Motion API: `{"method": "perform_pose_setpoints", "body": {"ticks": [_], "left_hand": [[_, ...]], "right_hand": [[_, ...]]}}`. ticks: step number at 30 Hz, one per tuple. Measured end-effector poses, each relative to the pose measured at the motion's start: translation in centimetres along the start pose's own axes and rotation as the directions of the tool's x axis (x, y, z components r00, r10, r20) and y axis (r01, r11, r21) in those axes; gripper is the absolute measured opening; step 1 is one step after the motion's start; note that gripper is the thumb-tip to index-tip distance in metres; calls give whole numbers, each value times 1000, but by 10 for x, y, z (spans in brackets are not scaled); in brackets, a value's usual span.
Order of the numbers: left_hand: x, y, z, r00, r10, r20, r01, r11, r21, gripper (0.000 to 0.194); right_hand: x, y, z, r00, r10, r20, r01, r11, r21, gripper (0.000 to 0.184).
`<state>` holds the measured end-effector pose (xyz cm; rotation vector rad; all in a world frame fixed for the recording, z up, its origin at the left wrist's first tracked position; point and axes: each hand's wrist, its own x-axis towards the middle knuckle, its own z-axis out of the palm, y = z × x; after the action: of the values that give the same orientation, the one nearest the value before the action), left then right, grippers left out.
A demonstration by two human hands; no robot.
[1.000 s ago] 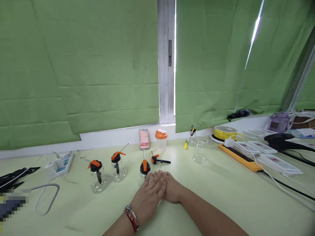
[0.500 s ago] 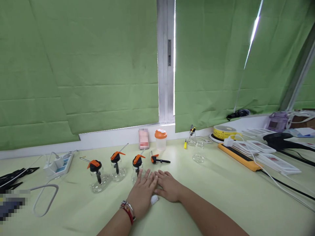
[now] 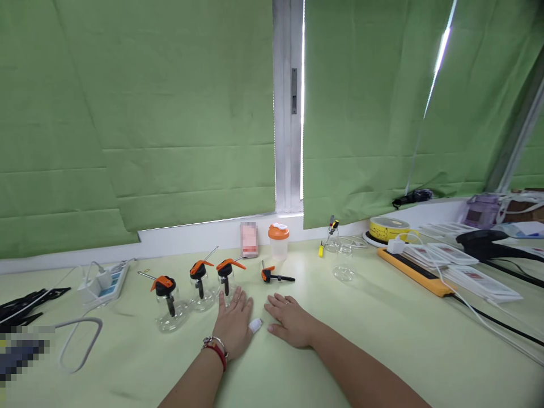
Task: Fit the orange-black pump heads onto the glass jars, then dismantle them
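My left hand (image 3: 233, 323) lies with fingers spread, its tips at the base of the nearest glass oil bottle (image 3: 226, 275); whether they touch it I cannot tell. White wrapping covers that thumb, and bracelets circle the wrist. My right hand (image 3: 291, 322) rests flat on the table, holding nothing. Two more clear bottles, a middle bottle (image 3: 199, 275) and a left bottle (image 3: 165, 292), stand alongside, all with black-and-orange pouring tops. Beyond my hands lies a loose orange-and-black top (image 3: 274, 276). To the right stands a clear glass bottle (image 3: 343, 266) with no top.
Against the wall are a plastic cup with an orange lid (image 3: 278, 241) and a pink box (image 3: 249, 239). Yellow tape (image 3: 385, 229) and an orange power strip (image 3: 414, 272) occupy the right side. A white power strip (image 3: 108, 283) with cables sits left.
My left hand has moved left, away from my right hand. The nearest bottle has shifted left toward the middle one, its top turned. My right hand stays about where it was.
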<state>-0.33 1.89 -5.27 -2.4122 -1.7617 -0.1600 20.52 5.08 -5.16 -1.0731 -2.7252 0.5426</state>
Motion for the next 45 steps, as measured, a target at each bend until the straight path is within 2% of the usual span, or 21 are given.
{"method": "perform_pose_setpoints", "body": {"ticks": [9, 12, 16, 19, 21, 25, 33, 40, 43, 45], "left_hand": [[6, -14, 7, 994, -97, 50, 98, 995, -27, 63], [7, -15, 6, 991, -122, 55, 125, 991, -40, 65], [7, -16, 8, 991, -124, 54, 128, 990, -63, 67], [8, -18, 11, 992, -119, 45, 122, 991, -62, 67], [8, -19, 13, 992, -116, 38, 118, 991, -57, 66], [8, -20, 13, 992, -117, 42, 119, 991, -63, 68], [9, -23, 13, 991, -115, 72, 122, 987, -106, 69], [9, -28, 17, 995, -85, 47, 91, 983, -162, 67], [7, -28, 13, 994, -83, 71, 98, 969, -229, 74], [5, -27, 9, 992, -97, 85, 117, 953, -280, 80]], "right_hand": [[0, 3, 2, 1000, 2, -1, -2, 1000, 16, 65], [4, 9, 4, 995, 62, -79, -63, 998, -5, 68], [14, 29, 3, 940, 233, -249, -251, 967, -45, 68], [22, 46, 1, 887, 346, -306, -373, 927, -31, 65], [26, 55, 0, 868, 385, -314, -413, 910, -26, 64], [30, 61, -3, 880, 343, -328, -364, 932, -3, 60], [20, 58, -10, 878, 309, -365, -292, 951, 101, 36], [12, 62, -11, 882, 320, -345, -241, 937, 252, 33], [10, 64, -9, 896, 316, -312, -185, 904, 385, 28], [8, 66, -7, 911, 309, -272, -131, 845, 519, 27]]}}
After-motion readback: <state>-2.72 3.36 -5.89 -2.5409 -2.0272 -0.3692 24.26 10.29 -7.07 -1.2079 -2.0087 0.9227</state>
